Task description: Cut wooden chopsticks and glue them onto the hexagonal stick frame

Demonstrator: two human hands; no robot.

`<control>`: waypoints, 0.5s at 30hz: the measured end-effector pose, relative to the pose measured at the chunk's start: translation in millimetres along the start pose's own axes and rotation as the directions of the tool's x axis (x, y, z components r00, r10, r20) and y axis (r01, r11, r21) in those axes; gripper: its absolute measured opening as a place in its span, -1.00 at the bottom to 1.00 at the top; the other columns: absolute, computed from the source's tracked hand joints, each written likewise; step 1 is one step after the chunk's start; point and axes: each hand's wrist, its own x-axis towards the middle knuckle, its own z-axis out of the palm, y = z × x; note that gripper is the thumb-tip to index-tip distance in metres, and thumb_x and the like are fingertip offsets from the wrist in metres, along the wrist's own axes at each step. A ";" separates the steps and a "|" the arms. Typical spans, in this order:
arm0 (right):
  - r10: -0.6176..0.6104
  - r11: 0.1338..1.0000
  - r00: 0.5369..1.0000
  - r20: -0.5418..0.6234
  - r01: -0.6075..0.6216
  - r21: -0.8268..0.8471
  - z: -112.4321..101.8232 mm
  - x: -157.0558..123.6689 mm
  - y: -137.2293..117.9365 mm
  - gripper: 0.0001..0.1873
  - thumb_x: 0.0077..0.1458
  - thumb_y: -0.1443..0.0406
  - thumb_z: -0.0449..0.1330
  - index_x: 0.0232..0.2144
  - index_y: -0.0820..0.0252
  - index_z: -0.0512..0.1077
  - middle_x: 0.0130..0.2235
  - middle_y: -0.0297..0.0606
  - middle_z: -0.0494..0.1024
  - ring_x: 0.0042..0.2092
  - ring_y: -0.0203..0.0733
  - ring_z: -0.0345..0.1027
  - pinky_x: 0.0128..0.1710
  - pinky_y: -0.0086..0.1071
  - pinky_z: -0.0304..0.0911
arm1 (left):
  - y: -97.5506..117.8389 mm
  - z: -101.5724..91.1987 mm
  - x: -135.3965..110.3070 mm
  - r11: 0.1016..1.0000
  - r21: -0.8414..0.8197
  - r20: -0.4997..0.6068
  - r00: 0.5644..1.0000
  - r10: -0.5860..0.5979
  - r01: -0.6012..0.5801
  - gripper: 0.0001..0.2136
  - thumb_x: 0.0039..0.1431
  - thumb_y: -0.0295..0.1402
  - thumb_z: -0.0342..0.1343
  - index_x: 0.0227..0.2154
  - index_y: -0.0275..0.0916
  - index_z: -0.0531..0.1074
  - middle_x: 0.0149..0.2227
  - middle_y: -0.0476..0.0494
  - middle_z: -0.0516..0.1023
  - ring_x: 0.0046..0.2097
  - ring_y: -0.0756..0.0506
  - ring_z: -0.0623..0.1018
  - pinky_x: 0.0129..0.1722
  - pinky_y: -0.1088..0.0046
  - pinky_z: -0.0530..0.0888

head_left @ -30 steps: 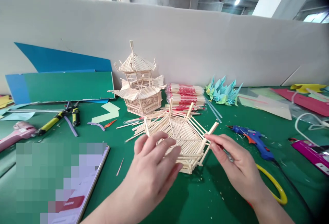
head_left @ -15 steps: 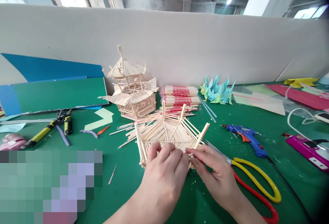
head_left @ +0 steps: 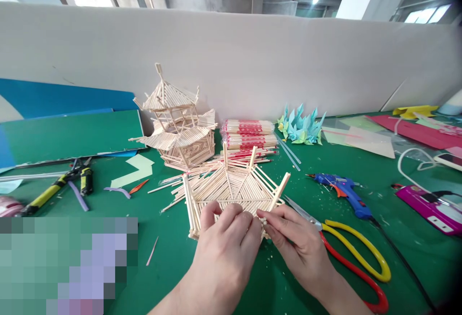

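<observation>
A six-sided model base of thin wooden sticks [head_left: 238, 190] lies on the green table, with short posts standing at its corners. My left hand [head_left: 227, 247] curls its fingers over the near side of this base; its fingertips are hidden behind the knuckles. Beside it, my right hand [head_left: 296, 242] pinches a small cluster of pale stick ends at the near right corner, thumb and index finger closed together. Just right of my right hand lie scissors [head_left: 346, 238] with one yellow and one red handle.
A finished stick pagoda [head_left: 176, 127] stands behind, left of bundled sticks [head_left: 247, 134]. Blue paper foldings [head_left: 303, 124] sit at the back. A blue glue gun [head_left: 342, 192] and purple power strip [head_left: 429, 209] lie right; yellow-handled pliers [head_left: 54, 192] lie left.
The whole view has shifted slightly, so things appear a little further left. Both hands keep the same hold on the stick base.
</observation>
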 end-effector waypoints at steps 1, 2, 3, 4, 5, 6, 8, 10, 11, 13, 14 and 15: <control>-0.003 1.000 1.000 -0.002 0.003 -0.005 0.1 0.1 -0.4 -0.62 0.17 0.42 0.04 0.02 0.06 0.37 -0.31 -0.23 0.46 -0.33 -0.25 0.36 -0.39 -0.39 0.32 | -0.2 0.0 0.2 1.000 -0.005 0.004 1.000 -0.002 0.002 -0.77 0.23 -0.50 -0.14 -0.44 -0.28 0.40 -0.45 -0.05 0.53 -0.37 -0.10 0.41 -0.31 0.24 0.14; -0.007 1.000 1.000 -0.004 0.006 -0.012 0.1 0.2 -0.6 -0.61 0.17 0.43 0.04 0.02 0.07 0.36 -0.30 -0.22 0.46 -0.32 -0.25 0.36 -0.39 -0.38 0.32 | -0.5 0.0 0.2 1.000 -0.009 0.009 1.000 -0.005 0.005 -0.77 0.23 -0.50 -0.13 -0.44 -0.28 0.40 -0.46 -0.05 0.53 -0.37 -0.10 0.41 -0.31 0.24 0.14; -0.012 1.000 1.000 -0.007 0.011 -0.019 0.2 0.2 -0.7 -0.61 0.17 0.43 0.04 0.02 0.07 0.37 -0.30 -0.22 0.46 -0.32 -0.25 0.36 -0.38 -0.38 0.32 | -0.8 0.1 0.2 1.000 -0.011 0.008 1.000 -0.007 0.007 -0.77 0.23 -0.50 -0.13 -0.45 -0.28 0.40 -0.46 -0.05 0.53 -0.37 -0.10 0.40 -0.31 0.24 0.14; -0.018 1.000 1.000 -0.009 0.018 -0.025 0.2 0.2 -0.7 -0.61 0.16 0.43 0.04 0.02 0.08 0.37 -0.30 -0.22 0.46 -0.32 -0.25 0.36 -0.39 -0.39 0.31 | -1.0 0.1 0.2 1.000 -0.014 0.008 1.000 -0.009 0.009 -0.78 0.23 -0.50 -0.12 -0.46 -0.28 0.40 -0.46 -0.05 0.53 -0.36 -0.10 0.40 -0.31 0.24 0.14; -0.023 0.999 1.000 -0.011 0.022 -0.030 0.4 0.1 -0.5 -0.62 0.16 0.44 0.04 0.02 0.09 0.37 -0.30 -0.22 0.46 -0.32 -0.25 0.36 -0.39 -0.39 0.31 | -1.1 0.1 0.3 1.000 -0.014 0.003 1.000 -0.010 0.010 -0.78 0.23 -0.50 -0.11 -0.46 -0.28 0.40 -0.47 -0.05 0.52 -0.36 -0.10 0.40 -0.30 0.24 0.14; -0.025 0.999 1.000 -0.011 0.024 -0.032 0.5 -0.1 -0.1 -0.62 0.16 0.44 0.05 0.01 0.10 0.38 -0.30 -0.22 0.46 -0.33 -0.26 0.36 -0.39 -0.39 0.31 | -1.1 0.1 0.4 1.000 -0.014 0.002 1.000 -0.010 0.010 -0.78 0.23 -0.49 -0.11 -0.47 -0.28 0.40 -0.47 -0.05 0.52 -0.36 -0.10 0.40 -0.30 0.24 0.14; -0.026 0.999 1.000 -0.016 0.026 -0.034 1.0 -0.6 1.0 -0.63 0.15 0.46 0.06 -0.01 0.12 0.39 -0.30 -0.21 0.45 -0.32 -0.26 0.35 -0.39 -0.39 0.29 | -0.9 0.2 0.7 1.000 -0.017 -0.001 1.000 -0.012 0.012 -0.77 0.23 -0.48 -0.11 -0.47 -0.27 0.40 -0.49 -0.04 0.51 -0.35 -0.10 0.39 -0.29 0.24 0.14; -0.034 0.999 0.999 -0.020 0.033 -0.034 1.4 -1.4 2.2 -0.65 0.14 0.47 0.07 -0.03 0.15 0.40 -0.30 -0.21 0.45 -0.32 -0.27 0.33 -0.38 -0.39 0.29 | -0.6 0.6 0.9 0.999 -0.026 -0.013 1.000 -0.019 0.019 -0.76 0.24 -0.47 -0.11 -0.49 -0.27 0.39 -0.51 -0.03 0.49 -0.36 -0.10 0.38 -0.29 0.25 0.14; -0.038 0.999 0.999 -0.023 0.037 -0.034 1.5 -1.8 2.6 -0.65 0.14 0.47 0.07 -0.04 0.16 0.40 -0.30 -0.20 0.45 -0.32 -0.27 0.33 -0.38 -0.39 0.28 | -0.6 1.0 0.9 0.999 -0.034 -0.021 1.000 -0.023 0.023 -0.75 0.24 -0.46 -0.11 -0.50 -0.27 0.39 -0.52 -0.02 0.48 -0.36 -0.09 0.37 -0.30 0.25 0.13; -0.048 0.998 0.999 -0.027 0.047 -0.035 1.6 -2.8 3.1 -0.67 0.14 0.47 0.07 -0.05 0.18 0.40 -0.32 -0.20 0.44 -0.33 -0.27 0.32 -0.38 -0.40 0.28 | -0.7 1.4 0.8 0.999 -0.044 -0.033 0.999 -0.031 0.029 -0.75 0.24 -0.46 -0.11 -0.50 -0.26 0.39 -0.52 -0.01 0.48 -0.36 -0.09 0.37 -0.30 0.26 0.13; -0.051 0.998 0.998 -0.029 0.050 -0.038 1.7 -3.2 3.1 -0.68 0.14 0.47 0.07 -0.05 0.20 0.41 -0.32 -0.20 0.44 -0.33 -0.28 0.32 -0.39 -0.40 0.27 | -0.7 1.4 0.8 0.998 -0.048 -0.034 0.999 -0.032 0.031 -0.75 0.24 -0.47 -0.11 -0.50 -0.26 0.40 -0.52 -0.01 0.48 -0.36 -0.09 0.36 -0.30 0.26 0.13; -0.052 0.998 0.998 -0.031 0.051 -0.042 1.7 -3.7 3.0 -0.68 0.14 0.47 0.07 -0.06 0.21 0.41 -0.32 -0.20 0.44 -0.33 -0.27 0.32 -0.39 -0.40 0.27 | -0.5 1.2 1.0 0.998 -0.049 -0.035 0.999 -0.034 0.032 -0.76 0.24 -0.47 -0.11 -0.49 -0.26 0.40 -0.52 -0.02 0.49 -0.36 -0.09 0.36 -0.30 0.26 0.12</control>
